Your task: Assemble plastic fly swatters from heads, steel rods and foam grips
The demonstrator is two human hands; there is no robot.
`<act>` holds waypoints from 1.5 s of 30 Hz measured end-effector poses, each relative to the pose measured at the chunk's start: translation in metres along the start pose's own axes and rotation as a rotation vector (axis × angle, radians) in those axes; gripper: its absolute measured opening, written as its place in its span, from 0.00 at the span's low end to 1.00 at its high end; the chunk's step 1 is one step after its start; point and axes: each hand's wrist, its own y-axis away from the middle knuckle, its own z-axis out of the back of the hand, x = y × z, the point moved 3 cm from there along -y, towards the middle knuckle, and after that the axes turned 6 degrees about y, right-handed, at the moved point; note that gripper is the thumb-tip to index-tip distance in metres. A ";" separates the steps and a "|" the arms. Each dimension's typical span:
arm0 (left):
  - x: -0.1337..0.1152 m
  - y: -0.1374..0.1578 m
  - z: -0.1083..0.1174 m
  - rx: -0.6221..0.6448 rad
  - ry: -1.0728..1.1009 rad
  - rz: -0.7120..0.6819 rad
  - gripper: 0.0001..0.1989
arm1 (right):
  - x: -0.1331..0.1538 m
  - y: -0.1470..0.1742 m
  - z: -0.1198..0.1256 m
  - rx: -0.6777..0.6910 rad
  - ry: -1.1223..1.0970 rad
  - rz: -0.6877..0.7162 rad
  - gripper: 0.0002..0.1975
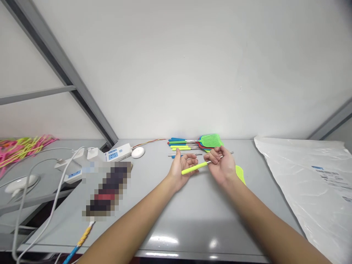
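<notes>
- Here's the right hand [222, 165], palm turned up, its fingers curled in and pinching the metal shaft of a yellow-handled rod [194, 168]!
- That rod sits up between the two hands, above the grey table [206, 212], tilted, handle end low on the left, bare shaft tip poking out past the right hand.
- Over to the left hand [181, 170]: palm up, thumb standing well apart, the other fingers loosely curved; the handle crosses in front of them, and whether it touches the palm I cannot tell.
- Just beside the right wrist, a yellow mesh paddle [240, 173] peeks out, partly hidden; whether it joins anything, I cannot tell.
- Beyond the hands, by the wall, a stack of fly swatters [211, 140] lies with handles left, a bright green head on top!
- Out right, a white plastic bag [291, 172]; out left, a power strip [121, 151] beside a white oval device [138, 152].
</notes>
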 end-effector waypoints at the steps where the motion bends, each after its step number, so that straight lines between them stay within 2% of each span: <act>1: 0.000 0.001 0.000 -0.001 0.024 -0.005 0.34 | -0.001 0.002 -0.001 0.006 -0.001 -0.006 0.16; 9: 0.013 0.008 -0.010 0.105 0.030 -0.080 0.34 | -0.009 0.001 0.003 -0.082 0.035 0.008 0.20; 19: 0.014 0.010 -0.010 -0.006 0.040 -0.125 0.34 | -0.018 0.007 0.003 -0.135 0.071 -0.025 0.18; 34: 0.015 0.010 -0.010 0.028 -0.016 -0.117 0.33 | -0.021 0.009 0.000 -0.121 0.090 -0.020 0.15; 36: 0.016 0.007 -0.010 0.033 -0.075 -0.119 0.33 | -0.017 0.009 -0.002 -0.097 0.110 -0.016 0.16; 39: 0.018 0.003 -0.012 0.054 -0.309 -0.126 0.32 | -0.007 0.012 -0.009 -0.029 0.205 0.017 0.17; 41: 0.017 0.003 -0.016 0.108 -0.495 -0.120 0.31 | 0.001 0.015 -0.016 0.043 0.310 0.042 0.19; 45: 0.005 0.015 -0.025 0.255 -0.821 -0.201 0.24 | 0.012 0.023 -0.029 0.190 0.505 0.078 0.21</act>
